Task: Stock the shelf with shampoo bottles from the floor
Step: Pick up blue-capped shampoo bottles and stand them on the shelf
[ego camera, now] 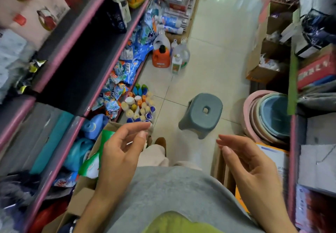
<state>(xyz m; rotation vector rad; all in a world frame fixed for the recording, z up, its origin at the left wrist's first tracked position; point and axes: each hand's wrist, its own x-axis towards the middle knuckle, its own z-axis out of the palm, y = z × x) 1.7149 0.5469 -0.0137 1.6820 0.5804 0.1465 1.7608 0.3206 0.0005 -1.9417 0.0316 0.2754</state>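
Several shampoo bottles (140, 108) stand upright in a cluster on the tiled floor, close to the foot of the left shelving, with cream, blue, green and orange caps. The dark shelf board (80, 72) with a pink edge runs along the left, mostly bare in its middle stretch. My left hand (121, 149) hovers in front of my body, fingers loosely bent, holding nothing. My right hand (249, 161) is raised at the same height to the right, fingers relaxed and empty. Both hands are nearer me than the bottles and touch none of them.
A grey-blue plastic stool (201, 114) stands on the floor right of the bottles. Detergent jugs (163, 56) stand farther up the aisle. Stacked basins (269, 116) and shelving crowd the right. A cardboard box with green packs (94, 160) sits at my left.
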